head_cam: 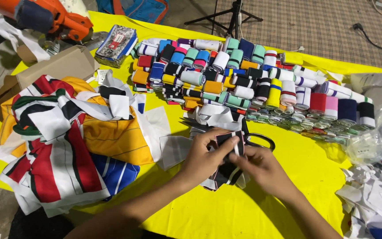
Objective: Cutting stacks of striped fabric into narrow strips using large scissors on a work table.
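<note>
Head view shows us pinching a dark fabric strip (227,146) with white edges between both hands, left hand (204,155) and right hand (261,166) fingers closed on it. We hold it above the yellow table (253,212), just before black scissors (261,140) and rolled ribbing bundles (244,79).

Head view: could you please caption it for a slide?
Both hands fold a dark striped fabric strip beside rolled rib trims on a yellow table.

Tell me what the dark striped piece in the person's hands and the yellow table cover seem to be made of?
The dark striped piece, pinched between the left hand and right hand, looks like soft knit fabric, matte and limp, folding over the fingers. The yellow table cover seems to be thin cloth or a plastic sheet: smooth with shallow wrinkles; I cannot tell which.
</note>
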